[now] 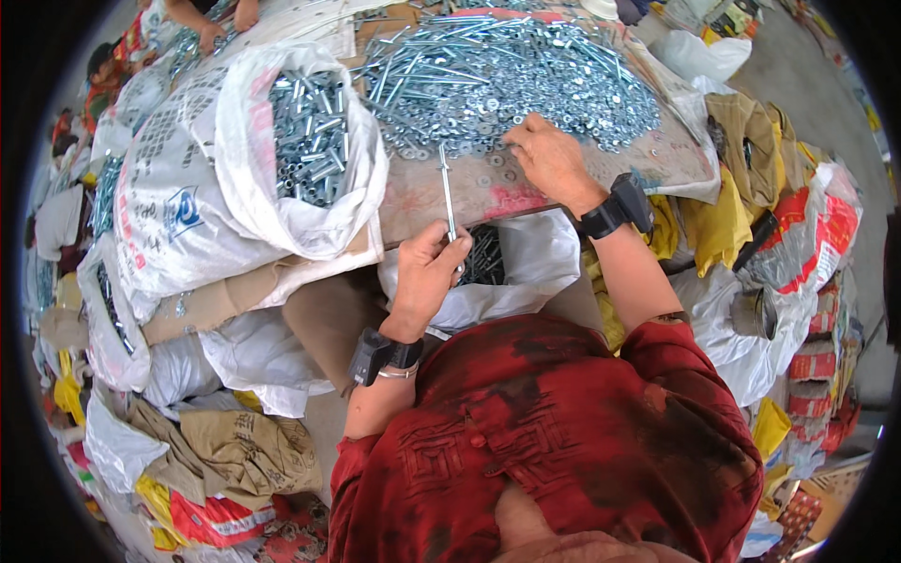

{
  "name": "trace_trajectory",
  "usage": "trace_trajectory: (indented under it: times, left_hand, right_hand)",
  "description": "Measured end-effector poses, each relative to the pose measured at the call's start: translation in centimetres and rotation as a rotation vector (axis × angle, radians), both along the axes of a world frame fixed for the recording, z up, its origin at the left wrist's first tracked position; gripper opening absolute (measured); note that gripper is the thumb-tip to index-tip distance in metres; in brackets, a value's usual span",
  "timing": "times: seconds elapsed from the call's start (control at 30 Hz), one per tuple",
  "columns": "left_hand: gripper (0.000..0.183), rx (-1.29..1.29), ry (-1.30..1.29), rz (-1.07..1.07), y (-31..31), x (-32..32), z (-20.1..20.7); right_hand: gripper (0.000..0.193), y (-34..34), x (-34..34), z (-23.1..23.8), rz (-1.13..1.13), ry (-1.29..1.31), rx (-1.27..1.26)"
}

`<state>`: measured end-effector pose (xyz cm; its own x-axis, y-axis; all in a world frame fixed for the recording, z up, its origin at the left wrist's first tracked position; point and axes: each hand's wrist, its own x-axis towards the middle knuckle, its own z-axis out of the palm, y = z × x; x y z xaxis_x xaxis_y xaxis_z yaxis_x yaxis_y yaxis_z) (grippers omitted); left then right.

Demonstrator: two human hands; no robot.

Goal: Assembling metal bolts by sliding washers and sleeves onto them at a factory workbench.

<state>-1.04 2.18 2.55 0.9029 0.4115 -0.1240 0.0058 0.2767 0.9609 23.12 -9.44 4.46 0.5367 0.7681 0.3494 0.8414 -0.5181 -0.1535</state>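
Observation:
My left hand (pixel 430 272) is closed around a long silver bolt (pixel 448 199), which points up and away from me toward the table. A small ring-like part, perhaps a washer or nut, sits near its far end. My right hand (pixel 549 161) is at the near edge of a heap of small washers and nuts (pixel 572 89), its fingers bent together at the loose pieces. Whatever is between those fingertips is hidden. Long bolts (pixel 427 66) are piled at the left of the heap, and a few flat washers (pixel 484 180) lie scattered in front of it.
A white woven sack (pixel 202 178) full of short metal sleeves stands left on the table (pixel 413 192). Below the table edge, an open white bag (pixel 526 277) holds dark-looking bolts. Another person's hands (pixel 214 33) are at the far left. Sacks and a metal can (pixel 754 314) lie at right.

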Motion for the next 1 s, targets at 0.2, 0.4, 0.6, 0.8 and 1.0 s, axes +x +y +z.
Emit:
trace_trajectory:
  times: [0.2,0.4,0.6,0.8,1.0]
  left_hand:
    - [0.009,0.059,0.002,-0.093,-0.4,0.2,-0.5]
    - [0.008,0.059,0.026,-0.121,-0.6,1.1,-0.7]
    - [0.005,0.006,0.037,-0.102,-0.3,0.8,-2.2]
    - [0.006,0.285,-0.020,-0.117,-1.0,1.4,-2.7]
    - [0.015,0.590,-0.118,-0.197,-1.9,0.7,-0.5]
  right_hand:
    - [0.021,-4.4,5.0,-0.7,-0.162,0.124,0.510]
    - [0.024,-3.9,6.2,0.2,-0.238,-0.045,0.053]
    - [0.022,-2.5,5.1,0.1,-0.203,-0.222,-0.085]
    - [0.016,-2.7,2.3,1.5,-0.001,0.079,0.322]
    - [0.017,-2.9,-5.2,4.1,0.322,1.153,0.428]
